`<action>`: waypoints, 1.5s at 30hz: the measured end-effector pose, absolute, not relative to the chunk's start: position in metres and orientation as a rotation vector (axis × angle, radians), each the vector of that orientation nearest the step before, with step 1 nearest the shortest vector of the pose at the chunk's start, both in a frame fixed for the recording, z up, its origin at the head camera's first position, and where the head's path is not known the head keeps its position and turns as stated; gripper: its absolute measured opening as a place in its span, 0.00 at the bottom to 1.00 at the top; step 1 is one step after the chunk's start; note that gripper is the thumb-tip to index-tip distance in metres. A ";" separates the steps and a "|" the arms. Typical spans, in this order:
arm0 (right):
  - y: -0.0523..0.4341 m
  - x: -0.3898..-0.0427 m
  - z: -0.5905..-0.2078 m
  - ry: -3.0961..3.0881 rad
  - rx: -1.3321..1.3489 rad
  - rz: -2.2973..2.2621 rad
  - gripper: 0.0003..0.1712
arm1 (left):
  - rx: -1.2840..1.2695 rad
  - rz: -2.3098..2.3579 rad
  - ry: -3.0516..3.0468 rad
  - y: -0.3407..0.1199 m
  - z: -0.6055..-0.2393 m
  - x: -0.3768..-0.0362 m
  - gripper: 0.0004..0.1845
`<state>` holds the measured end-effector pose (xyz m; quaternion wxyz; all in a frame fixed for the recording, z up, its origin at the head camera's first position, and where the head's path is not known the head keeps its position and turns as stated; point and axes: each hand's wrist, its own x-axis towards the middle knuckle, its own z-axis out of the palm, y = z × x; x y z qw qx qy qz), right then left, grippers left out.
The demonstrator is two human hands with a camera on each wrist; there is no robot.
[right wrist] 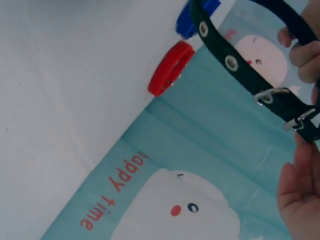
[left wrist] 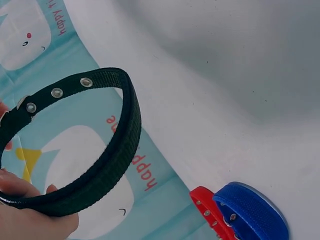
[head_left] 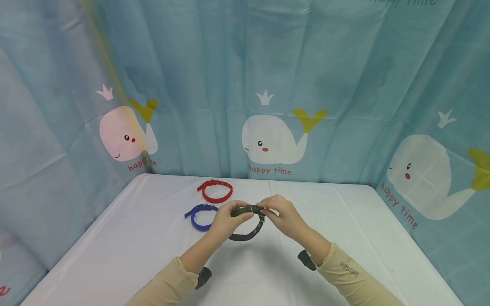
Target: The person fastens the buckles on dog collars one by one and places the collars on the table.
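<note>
Both hands, left hand (head_left: pixel 226 221) and right hand (head_left: pixel 285 216), are pinching the dark collar (head_left: pixel 249 231) above the table (head_left: pixel 344 221); they seem to be working its buckle (right wrist: pixel 270 95), needing steady fingertips.

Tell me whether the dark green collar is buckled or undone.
Buckled: the dark green collar forms a closed loop, its strap passing through the metal buckle, held by both hands.

Matt woven collar (left wrist: pixel 117 150) with shiny metal buckle (right wrist: pixel 270 95).
</note>
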<state>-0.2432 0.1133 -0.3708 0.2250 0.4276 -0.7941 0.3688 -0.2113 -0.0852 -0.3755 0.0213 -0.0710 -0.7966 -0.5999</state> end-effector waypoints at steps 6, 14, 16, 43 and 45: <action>0.114 -0.243 -0.377 -2.210 1.050 1.211 0.09 | -0.168 -1.846 -2.502 -0.087 -0.374 -0.211 0.16; 0.111 -0.243 -0.382 -2.146 1.095 1.282 0.08 | -0.138 -1.911 -2.495 -0.089 -0.377 -0.212 0.16; 0.112 -0.243 -0.382 -2.153 1.075 1.277 0.08 | -0.122 -1.919 -2.493 -0.090 -0.377 -0.212 0.17; 0.104 -0.232 -0.416 -2.815 0.550 2.112 0.22 | 0.047 -2.003 -2.381 -0.109 -0.379 -0.210 0.20; 0.102 -0.232 -0.416 -2.805 0.540 2.125 0.21 | 0.046 -2.004 -2.375 -0.111 -0.379 -0.209 0.20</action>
